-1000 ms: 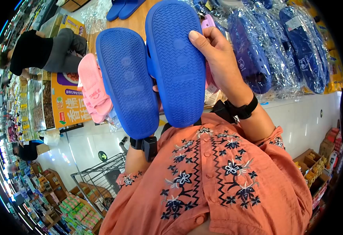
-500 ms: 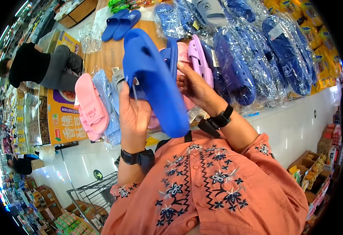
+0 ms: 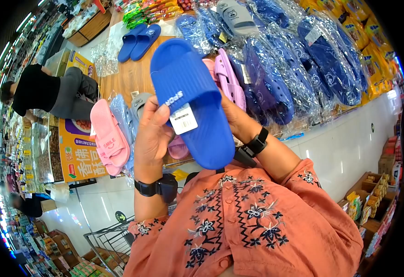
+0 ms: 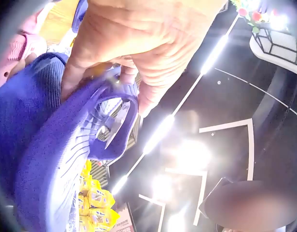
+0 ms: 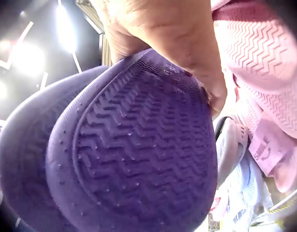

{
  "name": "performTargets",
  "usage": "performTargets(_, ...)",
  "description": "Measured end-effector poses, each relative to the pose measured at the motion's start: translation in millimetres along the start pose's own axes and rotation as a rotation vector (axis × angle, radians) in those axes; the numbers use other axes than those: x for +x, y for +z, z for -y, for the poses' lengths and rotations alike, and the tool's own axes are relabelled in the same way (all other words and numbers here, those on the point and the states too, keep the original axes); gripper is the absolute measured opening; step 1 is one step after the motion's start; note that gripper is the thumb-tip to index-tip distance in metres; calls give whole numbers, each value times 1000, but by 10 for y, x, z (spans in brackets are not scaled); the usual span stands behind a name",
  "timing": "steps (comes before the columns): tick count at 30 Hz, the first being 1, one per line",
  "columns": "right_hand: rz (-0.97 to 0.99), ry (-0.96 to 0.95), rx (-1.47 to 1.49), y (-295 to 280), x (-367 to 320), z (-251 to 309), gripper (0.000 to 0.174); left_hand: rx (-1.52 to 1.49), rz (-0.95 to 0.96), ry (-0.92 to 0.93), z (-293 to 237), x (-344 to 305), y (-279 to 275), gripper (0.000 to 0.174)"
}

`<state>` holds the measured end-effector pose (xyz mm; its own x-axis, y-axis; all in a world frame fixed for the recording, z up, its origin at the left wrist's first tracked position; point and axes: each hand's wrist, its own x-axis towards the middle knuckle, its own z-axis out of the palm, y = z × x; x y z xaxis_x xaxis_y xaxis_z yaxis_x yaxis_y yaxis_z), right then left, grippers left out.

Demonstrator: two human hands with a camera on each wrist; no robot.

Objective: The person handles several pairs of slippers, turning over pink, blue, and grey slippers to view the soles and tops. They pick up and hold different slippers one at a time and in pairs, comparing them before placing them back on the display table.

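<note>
Supporting the blue slide slipper (image 3: 211,143) from two sides looks like the good way to examine it. It is held up in front of the chest, tilted, over the near edge of the wooden table (image 3: 129,76). For reading the white tag (image 3: 183,121), it would be better to turn the strap (image 3: 183,78) slowly toward the face and to hold beside the tag, so that no finger covers the print and nothing pulls on it. The right wrist view shows a second sole (image 5: 30,159) next to the first sole (image 5: 148,150), so the two should be gripped firmly, otherwise one could slip out.

The left hand (image 3: 152,134) is not wide open: its thumb and fingers close on the strap, with the thumb just beside the tag. The right hand (image 3: 237,119) is curled round the edge of the slipper; how its hidden fingers lie, I cannot tell. Just behind this hand is the lilac sandal (image 3: 229,83), and the pink slippers (image 3: 112,143) lie near the left hand.
</note>
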<state>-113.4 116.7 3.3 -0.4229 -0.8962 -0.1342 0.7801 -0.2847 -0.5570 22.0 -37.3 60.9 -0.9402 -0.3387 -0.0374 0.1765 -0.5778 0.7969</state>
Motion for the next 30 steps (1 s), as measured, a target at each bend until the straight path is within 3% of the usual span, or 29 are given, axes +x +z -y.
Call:
performTargets(5, -20, -32, 55, -97, 58, 156, 72, 56, -121, 182, -232, -23, -69, 33)
performTargets(7, -1, -20, 169, -73, 65, 178, 72, 100, -54, 261, -378, -19, -303, 44)
performTargets(9, 4, -45, 170, -18, 1, 184, 75, 184, -89, 308, -511, -1, -362, 44)
performTargets(11, 5, -20, 158, -72, -16, 149, 76, 260, -125, 254, -561, 1, -341, 40)
performTargets(14, -21, -156, 36, -62, -20, 122, 71, 285, -186, 200, -446, 55, -459, 38)
performTargets(18, -107, -74, 162, -259, 82, 62, 63, 229, -201, 143, -161, 93, -650, 38)
performTargets(30, -177, -8, 193, -367, 72, 54, 65, 213, -121, 29, 111, 99, -855, 41)
